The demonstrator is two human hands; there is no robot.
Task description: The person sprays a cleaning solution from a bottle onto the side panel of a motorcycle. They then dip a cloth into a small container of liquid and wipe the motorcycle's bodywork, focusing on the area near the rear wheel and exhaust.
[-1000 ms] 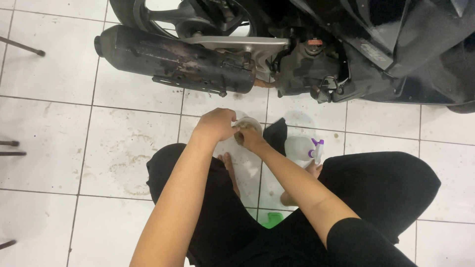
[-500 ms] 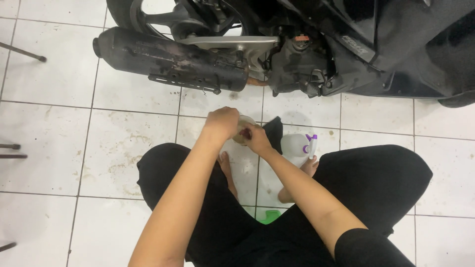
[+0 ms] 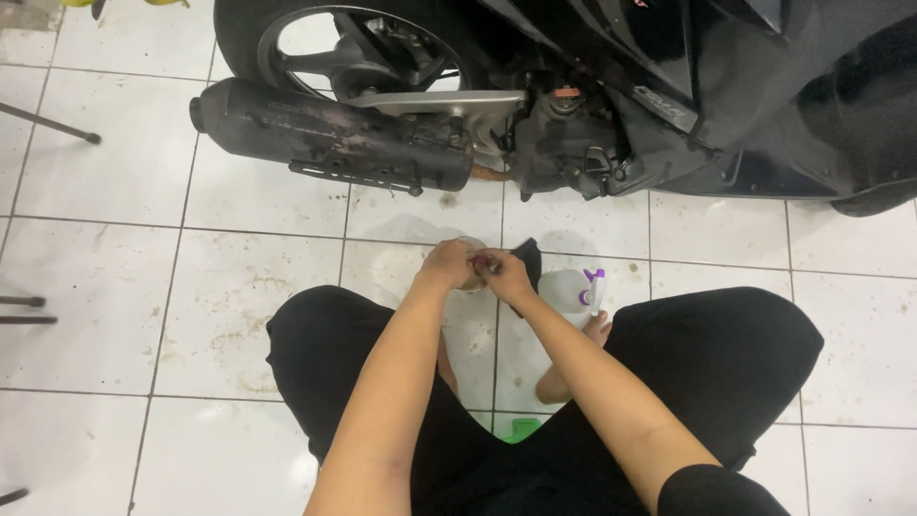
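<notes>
A: Counts first. Hands?

B: Two. Left hand (image 3: 447,264) and right hand (image 3: 504,275) meet just above the floor, both pinched narrow around one small round pale object (image 3: 471,250), a lid or small container, can't tell which. Left fingers curl over it, right fingertips touch it from the other side. Something dark reddish shows between the fingertips, too small to name.

A: Where does that object sit?

B: Over the white tiled floor (image 3: 115,287), in front of the person's knees, below the long black rusty exhaust muffler (image 3: 330,139). Whether it rests on the tile or is lifted, can't tell.

A: Bottles, packages?

B: One translucent white plastic bottle with a purple-and-white spray nozzle (image 3: 571,287), upright, just right of the right hand, by a bare foot (image 3: 573,368). Purple mark on its side, too small to read. One black cloth-like piece (image 3: 528,260) between bottle and right hand, touching the hand's edge. One bright green thing (image 3: 521,430) low between the legs, mostly hidden.

A: Vehicles?

B: One black scooter (image 3: 688,86), one rear wheel (image 3: 315,48), one muffler, one grey swingarm (image 3: 439,100). One small badge on the black body panel, pale, slanted.

A: Anything else?

B: Person squats in black trousers (image 3: 716,354). Thin dark metal legs (image 3: 48,122) at the left edge, three pieces visible.
</notes>
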